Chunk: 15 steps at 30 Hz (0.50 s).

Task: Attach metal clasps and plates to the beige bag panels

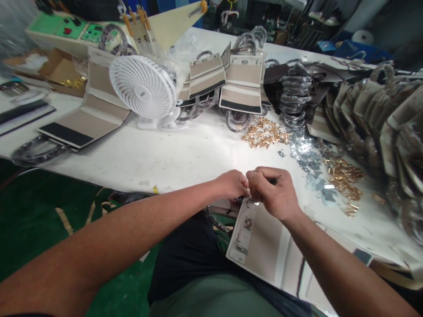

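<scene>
A beige bag panel (264,246) with white edging lies across my lap and the table's front edge. Small metal plates (248,223) sit along its left border. My left hand (234,185) is closed in a pinch at the panel's far corner, and what its fingertips hold is too small to make out. Right beside it, my right hand (276,191) is wrapped round a dark-handled tool (272,181). Only a bit of the black handle shows, so the kind of tool is hidden. Both hands' fingertips meet at the corner.
Gold-coloured metal fasteners lie in one pile (266,133) and another pile (343,178), with thin metal plates (307,154) between them. A white fan (143,90) stands on the white table (185,163). Bag panels with plastic-wrapped handles (373,110) crowd the right side.
</scene>
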{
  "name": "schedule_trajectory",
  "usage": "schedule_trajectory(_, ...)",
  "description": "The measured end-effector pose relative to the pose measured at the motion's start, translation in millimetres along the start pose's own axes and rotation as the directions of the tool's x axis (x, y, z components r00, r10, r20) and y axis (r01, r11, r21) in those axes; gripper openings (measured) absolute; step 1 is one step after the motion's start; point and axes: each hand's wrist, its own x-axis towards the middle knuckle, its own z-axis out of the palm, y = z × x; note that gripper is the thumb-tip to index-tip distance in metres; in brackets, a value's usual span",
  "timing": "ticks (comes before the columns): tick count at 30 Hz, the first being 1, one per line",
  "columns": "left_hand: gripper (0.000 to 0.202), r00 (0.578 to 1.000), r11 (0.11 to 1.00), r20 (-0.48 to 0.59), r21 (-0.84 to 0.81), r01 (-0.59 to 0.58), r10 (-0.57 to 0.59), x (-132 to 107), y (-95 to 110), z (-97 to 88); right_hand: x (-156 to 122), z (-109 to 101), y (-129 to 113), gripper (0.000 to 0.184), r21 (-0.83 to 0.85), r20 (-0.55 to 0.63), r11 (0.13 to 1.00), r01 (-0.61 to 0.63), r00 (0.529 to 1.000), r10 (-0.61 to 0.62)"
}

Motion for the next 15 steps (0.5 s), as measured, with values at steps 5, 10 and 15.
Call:
schedule_trajectory(5, 0.007, 0.997, 0.999, 0.073, 0.054, -0.003, -0.001, -12, 11, -3.7, -9, -10, -6, 0.051, 0.209, -0.164, 0.971, 0.116, 0.983, -0.082)
schedule_trajectory(10, 0.006, 0.997, 0.997, 0.052, 0.052, 0.049, -0.052, -18, 20, -4.3, -16, -6, 2, 0.05, 0.278, -0.267, 0.946, 0.167, 0.959, -0.091)
schedule_trajectory(15, 0.003, 0.998, 0.998, 0.026, 0.014, 0.056, -0.056, -19, 21, -4.3, -19, -12, 3, 0.048, 0.334, -0.293, 0.919, 0.208, 0.95, -0.109)
